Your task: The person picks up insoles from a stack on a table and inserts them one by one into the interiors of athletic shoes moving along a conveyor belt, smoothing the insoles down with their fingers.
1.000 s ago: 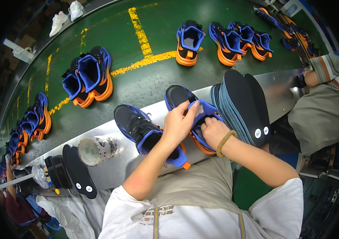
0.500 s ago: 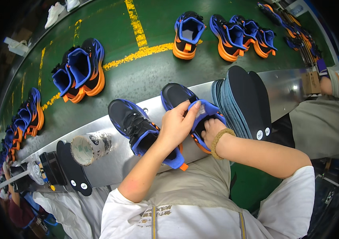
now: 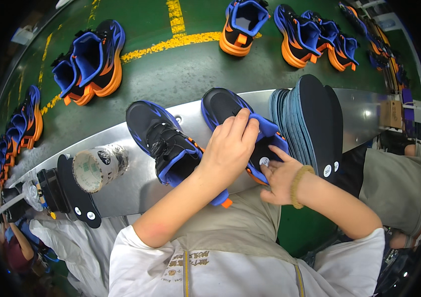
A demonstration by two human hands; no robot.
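My left hand (image 3: 231, 143) pinches the raised blue tongue (image 3: 266, 126) of a black and blue sneaker (image 3: 222, 104) that lies on the steel ledge, toe pointing away from me. At the heel opening of this shoe is my right hand (image 3: 283, 179), fingers apart, the tips touching the area around a white round sticker. That sticker sits on a dark insole (image 3: 263, 154) inside the shoe. Left of it lies the matching sneaker (image 3: 158, 133), partly covered by my left forearm, its orange heel tab toward me.
A stack of insoles (image 3: 314, 123) stands on the ledge at right. Left are a tape roll (image 3: 87, 171), a pair of insoles (image 3: 74, 190) and a black box (image 3: 52, 190). More sneakers (image 3: 91, 64) stand on the green surface (image 3: 171, 74) beyond. Another person's leg (image 3: 398, 193) is at right.
My right hand has drawn back out of the shoe, and its fingers have spread; the stickered insole now shows inside. My left hand keeps the tongue. The whole view has shifted slightly.
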